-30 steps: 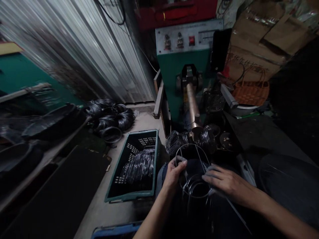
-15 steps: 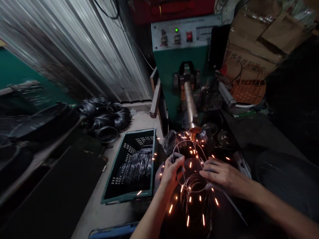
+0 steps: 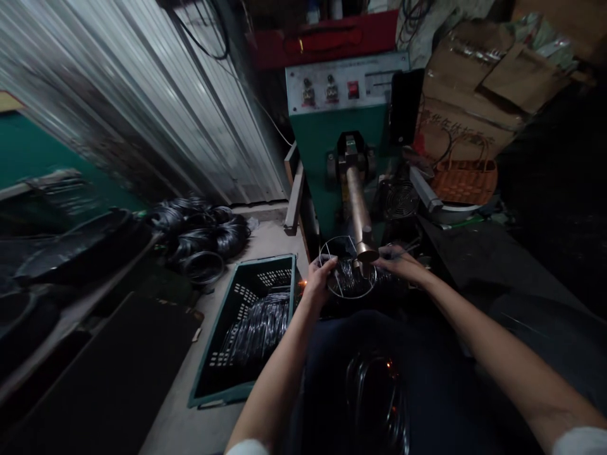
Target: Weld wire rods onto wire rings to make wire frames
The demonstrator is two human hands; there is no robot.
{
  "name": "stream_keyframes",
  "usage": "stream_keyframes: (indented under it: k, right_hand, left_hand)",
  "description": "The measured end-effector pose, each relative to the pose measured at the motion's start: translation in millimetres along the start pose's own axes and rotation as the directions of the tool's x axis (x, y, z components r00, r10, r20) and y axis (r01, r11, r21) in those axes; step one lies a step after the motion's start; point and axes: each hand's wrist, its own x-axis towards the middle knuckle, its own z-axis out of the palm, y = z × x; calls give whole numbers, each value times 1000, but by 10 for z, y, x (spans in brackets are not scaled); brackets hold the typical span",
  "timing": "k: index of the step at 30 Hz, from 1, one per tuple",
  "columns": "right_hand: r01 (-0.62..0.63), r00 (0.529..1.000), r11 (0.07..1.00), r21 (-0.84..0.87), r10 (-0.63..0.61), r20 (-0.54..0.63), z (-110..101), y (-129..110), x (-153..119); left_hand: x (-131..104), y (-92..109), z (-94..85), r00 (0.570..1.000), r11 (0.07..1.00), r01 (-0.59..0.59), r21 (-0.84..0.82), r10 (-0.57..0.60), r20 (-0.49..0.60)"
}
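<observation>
My left hand (image 3: 320, 277) pinches the left side of a thin wire ring (image 3: 351, 296), which has cross wires and hangs around the tip of the machine's metal arm (image 3: 361, 215). To the right of that tip, my right hand (image 3: 398, 262) is closed, with thin wire ends showing at its fingers. Part of its grip is hidden in the dark. More wire rings (image 3: 353, 278) sit behind and below the held ring. Loose wire loops (image 3: 377, 392) lie on my lap, with a few glowing specks on them.
The green machine (image 3: 317, 139) stands ahead with its switch panel. A green crate (image 3: 194, 385) of wire pieces is at the left, with black wire coils (image 3: 232, 237) behind it. A wicker basket (image 3: 465, 182) and a cardboard box (image 3: 465, 95) are at the right.
The shower of sparks has nearly gone and the green lamp is off. Both hands have moved forward, toward the machine, with the ring. The right hand has moved away from the ring's side.
</observation>
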Motion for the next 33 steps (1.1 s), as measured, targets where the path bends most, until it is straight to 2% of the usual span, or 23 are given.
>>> stream_keyframes:
  k: [4,12,15,18,20,22,24,26,27,29,30,31,33]
  right_hand:
    - [-23,997,999,35,20,73,138,-19,195]
    - [-50,998,994,94,46,41,159,-139,287]
    - [-64,998,990,129,61,31,165,-203,281]
    - [-86,996,978,191,85,12,144,-307,140]
    - [-96,995,968,231,99,1,95,-368,-64]
    - [-116,993,955,273,120,5,16,-370,-360]
    - [-183,982,921,343,186,24,-87,-273,-725]
    - [-306,946,860,408,322,30,-195,-69,-1124]
    - [-355,920,835,420,393,-3,-241,64,-1324]
    - [-428,856,788,442,511,-81,-296,360,-1699]
    - [-432,825,771,468,547,-140,-299,506,-1866]
    - [-424,800,757,498,570,-185,-281,641,-2014]
    - [-394,773,741,543,587,-241,-193,854,-2247]
  left_hand:
    - [160,-3,-51,1000,1000,4,-12,-3,9]
    - [284,-29,-129,1000,1000,-1,-18,1,13]
    - [285,-8,-111,1000,1000,-4,-11,4,21]
    - [246,41,-100,1000,1000,-9,-8,9,3]
    - [137,68,-112,1000,1000,-12,-9,12,-21]
    - [-94,49,-139,999,1000,11,-4,-11,-51]
    - [-447,-51,-162,995,997,70,16,-68,-76]
    - [-851,-228,-150,989,989,142,49,-140,-53]
    - [-1036,-333,-120,984,982,176,62,-175,-28]
    - [-1298,-545,10,971,967,236,94,-239,20]
    - [-1354,-640,112,964,959,258,114,-264,44]
    - [-1355,-723,237,958,953,269,138,-279,64]
    - [-1209,-844,533,961,951,246,189,-265,82]
